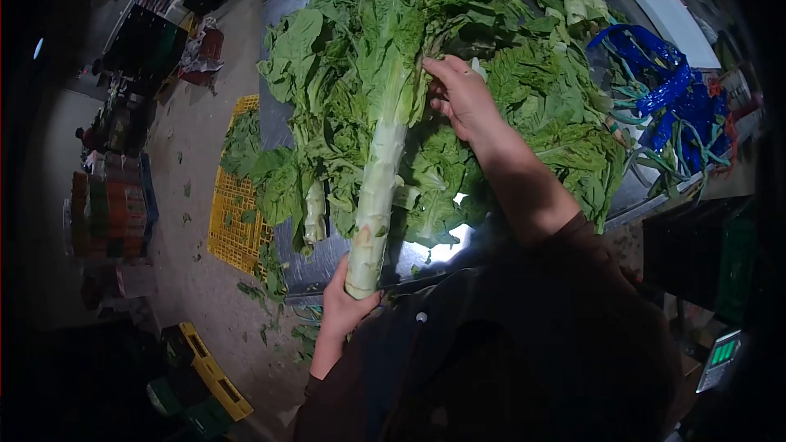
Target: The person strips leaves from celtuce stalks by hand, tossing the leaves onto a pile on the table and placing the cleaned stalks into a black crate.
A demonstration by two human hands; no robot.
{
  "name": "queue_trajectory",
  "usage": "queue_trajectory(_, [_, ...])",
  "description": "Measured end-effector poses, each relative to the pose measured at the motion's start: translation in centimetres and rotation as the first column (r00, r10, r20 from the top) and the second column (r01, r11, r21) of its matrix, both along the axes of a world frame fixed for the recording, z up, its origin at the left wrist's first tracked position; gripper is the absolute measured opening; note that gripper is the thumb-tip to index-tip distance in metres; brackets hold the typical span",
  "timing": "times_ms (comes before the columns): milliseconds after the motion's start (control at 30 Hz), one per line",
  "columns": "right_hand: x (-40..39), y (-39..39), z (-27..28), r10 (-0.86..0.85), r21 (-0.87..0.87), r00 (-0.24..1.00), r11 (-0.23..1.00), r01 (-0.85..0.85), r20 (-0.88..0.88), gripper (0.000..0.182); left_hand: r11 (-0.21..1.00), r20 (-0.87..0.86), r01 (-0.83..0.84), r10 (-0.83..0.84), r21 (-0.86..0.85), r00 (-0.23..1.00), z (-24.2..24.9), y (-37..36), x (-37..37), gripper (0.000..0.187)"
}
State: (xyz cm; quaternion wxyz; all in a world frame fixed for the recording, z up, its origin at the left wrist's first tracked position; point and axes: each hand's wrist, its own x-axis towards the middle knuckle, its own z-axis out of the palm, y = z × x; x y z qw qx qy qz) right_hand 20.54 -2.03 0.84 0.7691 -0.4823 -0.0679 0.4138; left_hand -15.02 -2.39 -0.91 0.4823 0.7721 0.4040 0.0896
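Note:
A long pale-green stalk (377, 188) with a leafy top lies tilted across the view, its cut end toward me. My left hand (348, 304) is wrapped round its lower end. Beside the leafy top, my right hand (463, 94) has its fingers bent at the edge of the leaves; thumb and fingertips are pinched close, and what lies between them is too small to tell. Loose green leaves (524, 82) spread over the metal table (307, 274). Another stalk (314, 213) rests left of the held one.
Blue straps (667, 86) and a white tray (663, 4) are at the table's right. A yellow crate (233, 217) with leaves stands on the left. Scraps dot the floor (192, 172). A lit display (723, 353) shows at the lower right.

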Motion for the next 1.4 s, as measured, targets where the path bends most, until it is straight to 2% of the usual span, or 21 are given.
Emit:
queue_trajectory(67, [-0.2, -0.2, 0.5, -0.097, 0.014, 0.987, 0.995, 0.096, 0.132, 0.016, 0.999, 0.006, 0.016, -0.016, -0.05, 1.0, 0.0, -0.1, 0.1, 0.079])
queue_trajectory(267, [0.2, -0.1, -0.1, -0.267, 0.16, 0.911, 0.961, 0.227, 0.315, 0.011, 0.993, 0.018, 0.057, -0.056, -0.106, 0.998, -1.1, -0.1, 0.1, 0.085])
queue_trajectory(400, [-0.1, -0.7, 1.2, -0.226, 0.06, 0.918, 0.974, 0.219, 0.326, 0.017, 0.996, 0.003, 0.061, -0.061, -0.059, 0.998, -1.0, -0.1, 0.5, 0.086])
queue_trajectory(467, [0.0, -0.5, 0.7, -0.249, 0.08, 0.925, 0.969, 0.235, 0.286, 0.019, 0.989, 0.002, 0.019, -0.019, -0.145, 1.0, -0.8, -0.1, 0.7, 0.087])
queue_trajectory(600, [0.2, 0.3, -1.2, -0.329, 0.177, 0.891, 0.942, 0.286, 0.312, 0.02, 0.994, 0.013, 0.079, -0.079, -0.071, 0.997, -2.0, 0.0, 0.2, 0.086])
queue_trajectory(700, [1.1, 0.5, -2.0, -0.34, 0.149, 0.873, 0.94, 0.306, 0.35, 0.023, 0.993, 0.005, 0.098, -0.097, -0.071, 0.995, -2.4, -0.1, 0.3, 0.085])
queue_trajectory(767, [1.6, 0.5, -2.1, -0.272, -0.125, 0.874, 0.93, 0.346, 0.402, 0.025, 0.994, 0.018, 0.061, -0.059, -0.092, 0.998, -2.1, -0.4, 0.7, 0.078])
queue_trajectory(800, [1.6, 0.4, -2.3, -0.273, -0.125, 0.874, 0.929, 0.347, 0.403, 0.025, 0.994, 0.019, 0.062, -0.06, -0.092, 0.998, -2.0, -0.5, 0.8, 0.078])
queue_trajectory(867, [0.8, -0.4, -1.5, -0.237, -0.032, 0.944, 0.968, 0.251, 0.228, 0.028, 0.984, 0.018, 0.054, -0.052, -0.172, 0.999, -1.7, -0.5, 1.0, 0.075])
queue_trajectory(900, [0.1, -0.7, -1.3, -0.238, -0.033, 0.944, 0.967, 0.251, 0.229, 0.028, 0.983, 0.018, 0.055, -0.053, -0.173, 0.998, -1.6, -0.4, 1.1, 0.075])
queue_trajectory(967, [-1.5, -1.2, -1.3, -0.24, 0.079, 0.914, 0.971, 0.227, 0.326, 0.03, 0.948, 0.012, 0.053, -0.052, -0.315, 0.999, -1.5, -0.4, 1.0, 0.079])
queue_trajectory(1000, [-2.1, -1.3, -1.5, -0.153, -0.041, 0.895, 0.982, 0.187, 0.418, 0.027, 0.948, 0.01, 0.05, -0.05, -0.315, 0.999, -1.6, -0.5, 0.9, 0.079])
queue_trajectory(1067, [-3.4, -2.9, 0.1, -0.109, -0.028, 0.904, 0.991, 0.132, 0.413, 0.025, 0.781, 0.182, -0.003, 0.149, -0.624, 0.972, -1.7, -0.4, 1.1, 0.071])
queue_trajectory(1100, [-3.5, -3.6, 0.5, -0.062, -0.021, 0.912, 0.997, 0.078, 0.406, 0.022, 0.784, 0.185, -0.005, 0.152, -0.621, 0.971, -1.5, -0.2, 1.0, 0.071])
queue_trajectory(1133, [-2.5, -4.2, -0.1, -0.098, -0.008, 0.954, 0.994, 0.105, 0.282, 0.025, 0.707, 0.201, 0.003, 0.197, -0.707, 0.96, -1.1, 0.0, 0.7, 0.069])
queue_trajectory(1167, [-0.6, -4.4, -1.3, -0.167, 0.19, 0.985, 0.969, 0.158, 0.034, 0.03, 0.622, 0.215, 0.016, 0.245, -0.783, 0.945, -0.8, 0.3, 0.4, 0.068])
queue_trajectory(1233, [2.4, -4.9, -1.5, -0.086, 0.438, 0.912, 0.857, 0.273, -0.401, 0.041, 0.59, 0.244, 0.046, 0.261, -0.806, 0.934, -1.1, 0.9, -0.6, 0.069])
queue_trajectory(1267, [2.4, -5.3, -1.2, -0.077, 0.443, 0.913, 0.856, 0.266, -0.4, 0.041, 0.555, 0.267, 0.08, 0.265, -0.828, 0.927, -1.1, 1.1, -1.2, 0.07])
queue_trajectory(1333, [1.7, -6.0, -0.5, 0.125, 0.272, 0.965, 0.96, -0.059, -0.23, 0.042, 0.577, 0.263, 0.066, 0.266, -0.814, 0.927, -0.3, 1.3, -1.5, 0.073])
queue_trajectory(1367, [1.0, -5.8, 0.5, 0.103, 0.08, 0.992, 0.991, -0.109, 0.071, 0.04, 0.59, 0.251, 0.05, 0.264, -0.806, 0.931, 0.0, 1.3, -1.6, 0.075])
queue_trajectory(1400, [0.7, -5.2, 0.9, 0.103, 0.082, 0.992, 0.991, -0.109, 0.072, 0.04, 0.591, 0.252, 0.05, 0.264, -0.805, 0.931, 0.1, 1.4, -1.8, 0.075])
